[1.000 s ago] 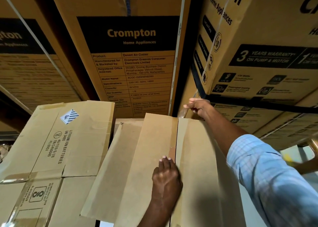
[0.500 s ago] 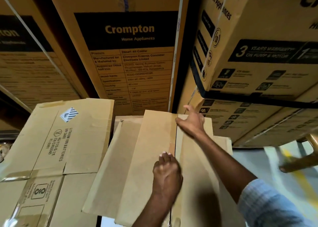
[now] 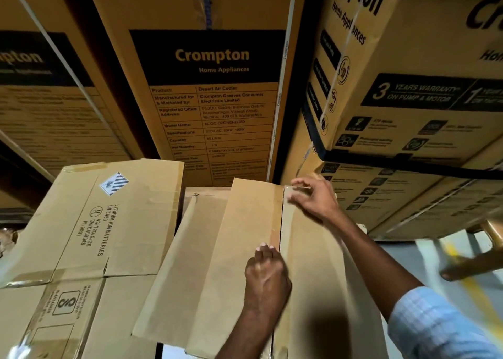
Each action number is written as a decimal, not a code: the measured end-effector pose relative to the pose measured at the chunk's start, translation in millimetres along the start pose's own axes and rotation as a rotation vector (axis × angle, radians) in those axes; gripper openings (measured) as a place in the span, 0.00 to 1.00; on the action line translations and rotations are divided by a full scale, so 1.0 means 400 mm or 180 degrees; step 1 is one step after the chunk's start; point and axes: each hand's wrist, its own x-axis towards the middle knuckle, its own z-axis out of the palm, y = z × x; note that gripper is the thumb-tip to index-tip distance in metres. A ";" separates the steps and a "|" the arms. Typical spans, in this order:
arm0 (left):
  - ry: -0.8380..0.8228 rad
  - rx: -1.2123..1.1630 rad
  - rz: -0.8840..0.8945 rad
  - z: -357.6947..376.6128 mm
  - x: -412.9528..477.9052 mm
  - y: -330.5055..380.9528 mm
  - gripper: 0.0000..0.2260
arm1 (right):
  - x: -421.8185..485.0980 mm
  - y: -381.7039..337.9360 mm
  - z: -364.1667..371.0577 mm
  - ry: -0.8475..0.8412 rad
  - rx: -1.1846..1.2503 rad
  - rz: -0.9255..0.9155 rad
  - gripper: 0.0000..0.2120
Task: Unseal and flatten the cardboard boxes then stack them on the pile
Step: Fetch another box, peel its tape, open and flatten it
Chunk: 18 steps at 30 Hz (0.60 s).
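Pinching the tape end (image 3: 298, 188) at the seam's (image 3: 280, 222) far end, the right hand (image 3: 313, 199) holds only that; the left hand (image 3: 268, 274) presses flat beside the seam on the cardboard box (image 3: 231, 250). Light, stiff board; thin tape likely tears, so grip near the seam.

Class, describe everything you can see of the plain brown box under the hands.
The box is plain, unprinted brown cardboard; two long flaps meet at a centre seam. It lies tilted beside a lithium-battery carton. The left hand presses flat beside the seam; the right hand pinches clear tape at the seam's far end.
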 end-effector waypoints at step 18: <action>-0.0090 0.0159 0.0085 0.025 0.003 0.001 0.21 | 0.082 -0.085 -0.003 0.0208 -0.0105 0.0136 0.12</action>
